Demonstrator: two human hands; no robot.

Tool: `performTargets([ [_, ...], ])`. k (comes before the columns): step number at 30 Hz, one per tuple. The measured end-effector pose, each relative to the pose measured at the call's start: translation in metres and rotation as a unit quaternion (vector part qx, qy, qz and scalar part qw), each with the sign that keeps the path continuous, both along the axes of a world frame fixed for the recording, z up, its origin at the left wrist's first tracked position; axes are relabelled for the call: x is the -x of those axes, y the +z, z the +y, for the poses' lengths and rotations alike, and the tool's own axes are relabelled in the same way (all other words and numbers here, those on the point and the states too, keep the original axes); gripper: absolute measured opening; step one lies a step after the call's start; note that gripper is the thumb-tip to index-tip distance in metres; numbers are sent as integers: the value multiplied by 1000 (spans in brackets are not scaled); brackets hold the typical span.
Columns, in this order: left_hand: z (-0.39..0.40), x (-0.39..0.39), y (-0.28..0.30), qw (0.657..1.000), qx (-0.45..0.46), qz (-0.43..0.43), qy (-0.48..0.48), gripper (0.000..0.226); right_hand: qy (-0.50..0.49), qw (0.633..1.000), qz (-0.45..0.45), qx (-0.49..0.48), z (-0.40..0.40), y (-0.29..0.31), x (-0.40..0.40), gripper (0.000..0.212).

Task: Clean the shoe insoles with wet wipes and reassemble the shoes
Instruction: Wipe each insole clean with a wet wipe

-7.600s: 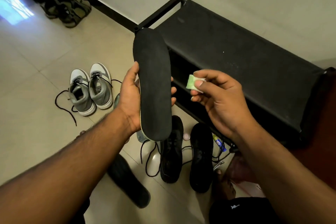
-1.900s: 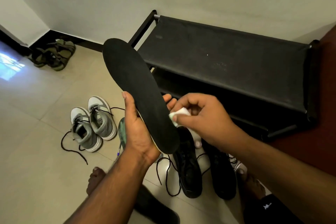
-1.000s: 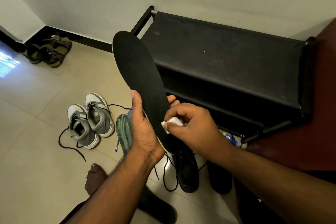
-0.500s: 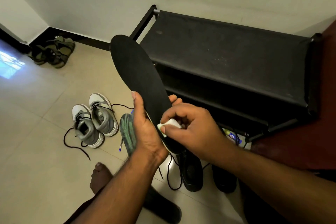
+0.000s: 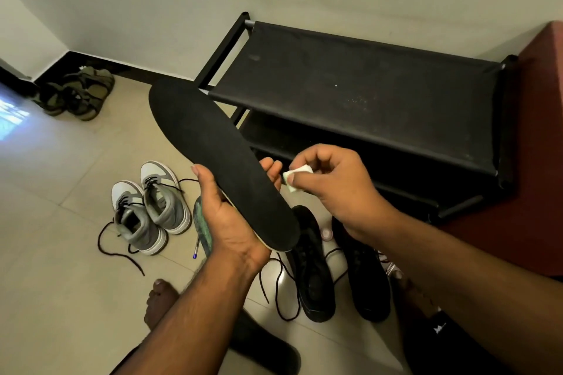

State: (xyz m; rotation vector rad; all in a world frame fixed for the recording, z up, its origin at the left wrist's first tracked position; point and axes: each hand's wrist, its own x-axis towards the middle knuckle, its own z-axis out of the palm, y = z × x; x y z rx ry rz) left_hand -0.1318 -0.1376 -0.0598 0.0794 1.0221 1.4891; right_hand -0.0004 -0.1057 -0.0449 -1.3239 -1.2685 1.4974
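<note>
My left hand [image 5: 231, 216] grips a long black insole [image 5: 213, 155] near its heel end, toe end pointing up and left. My right hand [image 5: 332, 189] pinches a small folded white wet wipe [image 5: 297, 177] just off the insole's right edge, apart from its surface. Two black shoes [image 5: 313, 268] with loose laces stand on the floor below my hands. A grey and white pair of sneakers [image 5: 149, 207] sits to the left. A green-patterned insole [image 5: 202, 228] lies on the floor behind my left hand. Another dark insole [image 5: 268, 350] lies near my foot.
A black shoe rack [image 5: 365, 94] stands against the wall behind my hands. Olive sandals [image 5: 79, 94] lie in the far left corner. A blue pen [image 5: 196, 250] rests on the tiles. A red-brown surface [image 5: 542, 131] borders the right. My bare foot [image 5: 158, 301] is at the bottom.
My right hand lifted the wipe off the insole's heel area and moved it right. The insole tilted flatter, its toe end swinging left.
</note>
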Motion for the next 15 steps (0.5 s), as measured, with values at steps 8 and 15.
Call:
performTargets([
  [8, 3, 14, 5, 999, -19, -12, -44, 80, 159, 981, 12, 107, -6, 7, 2, 12],
  [15, 9, 36, 15, 997, -57, -11, -44, 101, 207, 976, -54, 47, -10, 12, 5, 9],
])
